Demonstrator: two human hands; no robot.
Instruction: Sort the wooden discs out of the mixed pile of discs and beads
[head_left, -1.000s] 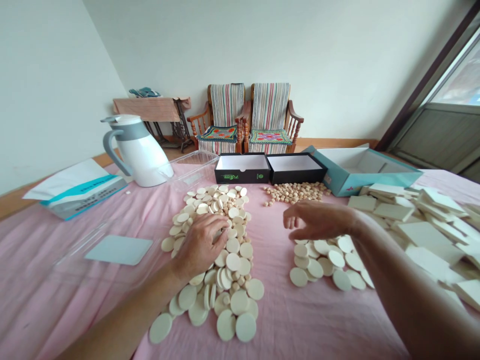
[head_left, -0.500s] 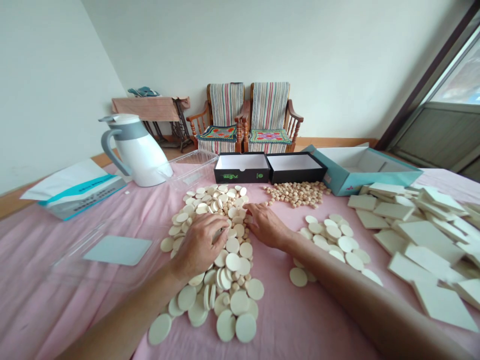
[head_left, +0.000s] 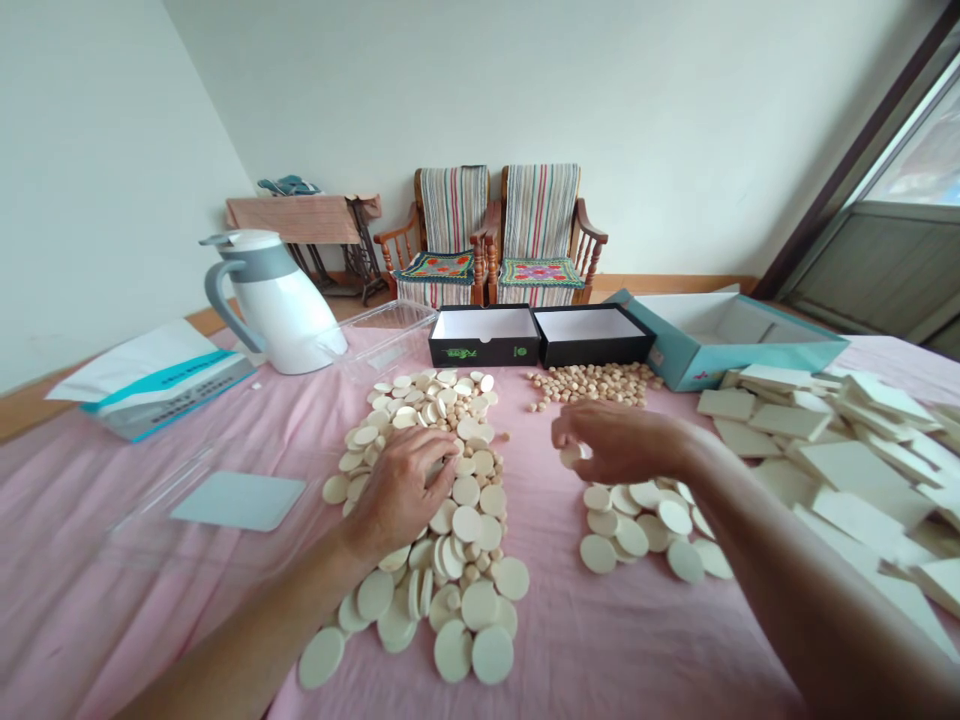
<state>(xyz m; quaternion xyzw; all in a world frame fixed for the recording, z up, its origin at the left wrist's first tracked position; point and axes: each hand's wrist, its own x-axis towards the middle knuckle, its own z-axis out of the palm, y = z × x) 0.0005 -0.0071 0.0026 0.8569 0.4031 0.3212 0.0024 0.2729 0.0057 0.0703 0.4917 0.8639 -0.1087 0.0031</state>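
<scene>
Smooth, matt wooden discs (head_left: pixel 466 523)

This looks like a home. Two wooden armchairs (head_left: pixel 591 238) wear striped covers (head_left: pixel 540 210) and colourful seat pads (head_left: pixel 541 272); a household jug (head_left: pixel 289 315) stands on pink cloth (head_left: pixel 555 630).

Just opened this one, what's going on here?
A person's left hand is over a mixed heap of pale discs and small roundish pieces. The right hand holds a pale disc near a smaller disc heap. More roundish pieces lie before a black box; square tiles are piled at right.
</scene>
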